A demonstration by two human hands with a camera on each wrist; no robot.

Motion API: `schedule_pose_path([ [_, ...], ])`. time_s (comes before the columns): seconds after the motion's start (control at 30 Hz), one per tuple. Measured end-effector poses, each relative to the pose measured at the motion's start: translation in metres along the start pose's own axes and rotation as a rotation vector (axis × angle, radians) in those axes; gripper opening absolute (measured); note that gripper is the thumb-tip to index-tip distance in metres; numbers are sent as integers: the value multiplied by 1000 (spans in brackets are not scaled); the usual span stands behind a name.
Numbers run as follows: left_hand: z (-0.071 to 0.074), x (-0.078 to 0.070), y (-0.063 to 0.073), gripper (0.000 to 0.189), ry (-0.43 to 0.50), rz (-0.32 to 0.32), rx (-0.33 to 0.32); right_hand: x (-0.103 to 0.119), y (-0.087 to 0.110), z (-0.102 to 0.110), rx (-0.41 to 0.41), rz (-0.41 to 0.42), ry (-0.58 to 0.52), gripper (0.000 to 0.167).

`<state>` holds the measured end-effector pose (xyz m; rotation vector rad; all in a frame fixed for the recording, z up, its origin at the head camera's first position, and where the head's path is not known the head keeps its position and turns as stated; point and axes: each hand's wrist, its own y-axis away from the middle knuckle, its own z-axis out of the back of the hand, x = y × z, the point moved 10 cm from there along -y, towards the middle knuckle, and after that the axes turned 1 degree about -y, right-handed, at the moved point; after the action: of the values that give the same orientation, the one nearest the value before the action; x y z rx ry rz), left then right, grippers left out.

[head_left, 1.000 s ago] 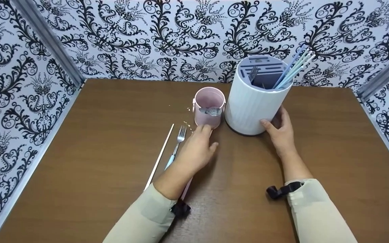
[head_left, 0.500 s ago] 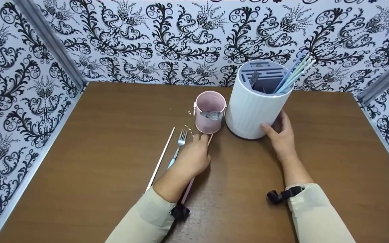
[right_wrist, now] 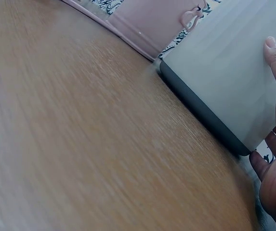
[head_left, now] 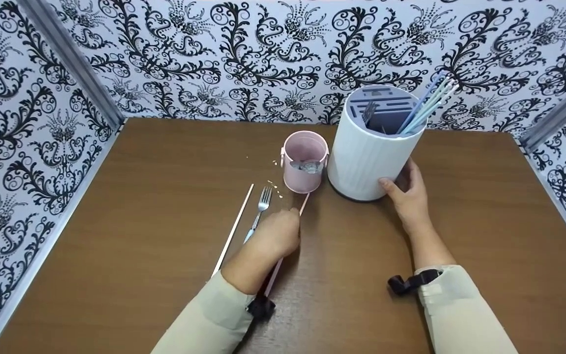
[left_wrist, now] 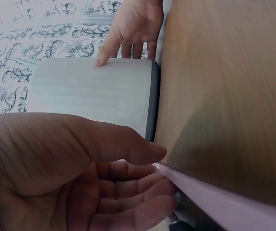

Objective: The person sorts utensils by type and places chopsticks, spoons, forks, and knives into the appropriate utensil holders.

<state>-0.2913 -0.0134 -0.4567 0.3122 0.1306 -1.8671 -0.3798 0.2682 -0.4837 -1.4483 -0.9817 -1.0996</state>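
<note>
In the head view my left hand [head_left: 277, 233] is curled round a thin pink chopstick [head_left: 274, 276] low over the table. The left wrist view shows the thumb and fingers meeting at the pink stick, which runs out to the lower right. My right hand [head_left: 409, 199] grips the lower right side of a white cylindrical knife block [head_left: 374, 160], thumb in front and fingers behind. Its slotted grey top holds a dark fork [head_left: 369, 110] and several blue and pale chopsticks [head_left: 430, 105]. Left of my left hand lie a fork [head_left: 264, 197] with a blue handle and a pale chopstick [head_left: 234, 226].
A small pink bucket [head_left: 304, 179] with a silvery patch on its front stands left of the knife block, just beyond the held chopstick's far end. Small pale crumbs [head_left: 274, 186] lie beside it on the brown table [head_left: 165, 196]. Patterned wall panels [head_left: 189, 59] enclose the back and sides.
My left hand has drawn back from the bucket's base toward me and curled in, baring the chopstick's far end. My right hand stays on the knife block.
</note>
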Motion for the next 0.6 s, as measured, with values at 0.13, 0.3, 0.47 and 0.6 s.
schedule_pose_path([
  [0.13,0,-2,1,11,-5,-9,20,0,0,0,0,-7,3,82],
  [0.3,0,-4,2,12,-37,-16,19,0,1,0,0,-9,22,83],
  [0.47,-1,-4,3,14,-63,-11,29,0,0,0,0,5,6,82],
  [0.6,-2,-6,3,14,-69,-30,37,1,0,-1,1,16,-29,81],
])
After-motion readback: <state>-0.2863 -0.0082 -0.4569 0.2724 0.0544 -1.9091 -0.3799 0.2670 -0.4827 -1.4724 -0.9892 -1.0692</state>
